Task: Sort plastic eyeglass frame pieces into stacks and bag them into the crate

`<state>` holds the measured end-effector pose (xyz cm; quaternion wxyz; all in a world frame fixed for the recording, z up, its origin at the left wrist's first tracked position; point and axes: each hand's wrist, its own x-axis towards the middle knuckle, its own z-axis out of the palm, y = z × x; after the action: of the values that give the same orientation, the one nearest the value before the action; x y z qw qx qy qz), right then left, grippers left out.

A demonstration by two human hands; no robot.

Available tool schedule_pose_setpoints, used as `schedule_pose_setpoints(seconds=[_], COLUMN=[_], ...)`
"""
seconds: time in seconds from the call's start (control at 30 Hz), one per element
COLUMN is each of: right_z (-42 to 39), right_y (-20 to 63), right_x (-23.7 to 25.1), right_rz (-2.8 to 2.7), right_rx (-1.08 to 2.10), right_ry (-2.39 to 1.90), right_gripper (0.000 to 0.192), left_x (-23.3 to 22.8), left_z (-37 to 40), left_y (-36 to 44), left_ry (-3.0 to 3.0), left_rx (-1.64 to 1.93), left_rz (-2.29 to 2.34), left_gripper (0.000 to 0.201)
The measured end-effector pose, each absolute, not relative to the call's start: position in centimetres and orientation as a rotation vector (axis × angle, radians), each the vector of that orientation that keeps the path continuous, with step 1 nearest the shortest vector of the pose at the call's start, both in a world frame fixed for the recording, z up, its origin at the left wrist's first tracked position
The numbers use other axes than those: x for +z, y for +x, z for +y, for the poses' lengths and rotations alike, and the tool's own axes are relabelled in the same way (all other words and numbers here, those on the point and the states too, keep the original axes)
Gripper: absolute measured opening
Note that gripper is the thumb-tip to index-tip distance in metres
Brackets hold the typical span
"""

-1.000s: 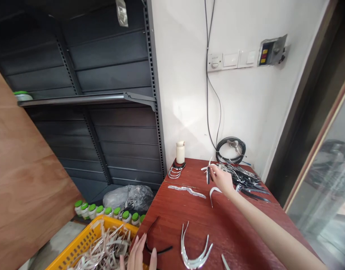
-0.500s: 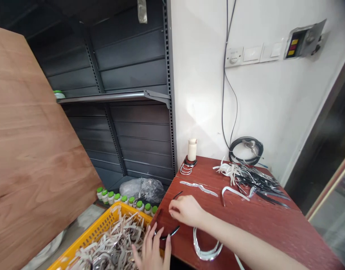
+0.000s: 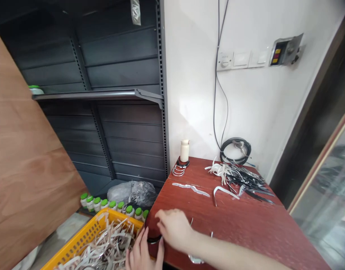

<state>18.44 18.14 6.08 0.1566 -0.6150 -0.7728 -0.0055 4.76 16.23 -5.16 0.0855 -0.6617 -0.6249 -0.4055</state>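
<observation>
My right hand (image 3: 174, 228) is palm down at the near left corner of the red table (image 3: 245, 225), fingers curled over a black curved strip (image 3: 154, 240) that mostly hides beneath it. My left hand (image 3: 142, 253) rests at the table's edge beside the yellow basket (image 3: 85, 240), fingers apart, its fingertips touching the black strip's end. Clear curved bands (image 3: 195, 258) peek out under my right forearm.
A pile of black and white strips (image 3: 240, 176), a white curved piece (image 3: 225, 192), a clear wavy strip (image 3: 190, 187), a white bottle (image 3: 184, 150) and a coiled cable (image 3: 235, 150) lie farther back. Green-capped bottles (image 3: 113, 205) line the floor. A plywood board (image 3: 26, 168) leans at left.
My right hand left the far pile with a black strip, came back across the table and dropped to the near left corner. My left hand stayed at the edge.
</observation>
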Motion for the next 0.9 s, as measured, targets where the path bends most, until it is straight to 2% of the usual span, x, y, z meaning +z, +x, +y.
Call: schedule_pose_setpoints(seconds=[0.07,0.2,0.37,0.53,0.63,0.77,0.9], right_z=[19.1,20.3,18.3,16.9,16.7,16.1,14.9], right_y=[22.8,33.9,42.1,44.5,45.5,44.7,40.4], right_x=[7.0,7.7,5.9,5.8,7.3,9.2,9.7], right_rz=[-2.031,-1.751,-1.731,-1.691,-1.612,-1.457,-1.375], right_rx=[-0.163,-0.309,-0.241,0.024,0.321,0.603,0.718], right_ry=[-1.965,-2.232,-2.282,-2.132,-2.010,-1.820,-1.701], right_gripper=[0.019,0.031,0.030,0.015,0.004,0.005,0.010], left_x=[-4.9,-5.2,-5.7,-5.1,-5.0,-5.1,-5.4], left_z=[16.1,16.3,16.6,15.4,14.0,12.3,11.2], left_y=[4.9,4.8,4.7,5.8,7.0,9.5,11.8], left_ry=[-1.979,-1.991,-2.003,-1.921,-1.967,-2.278,-2.381], left_rx=[-1.152,-1.127,-1.159,-1.277,-1.427,-1.492,-1.541], left_rz=[-1.865,-1.842,-1.828,-1.821,-1.556,-0.970,-0.862], left_gripper=[0.045,0.048,0.049,0.048,0.041,0.029,0.025])
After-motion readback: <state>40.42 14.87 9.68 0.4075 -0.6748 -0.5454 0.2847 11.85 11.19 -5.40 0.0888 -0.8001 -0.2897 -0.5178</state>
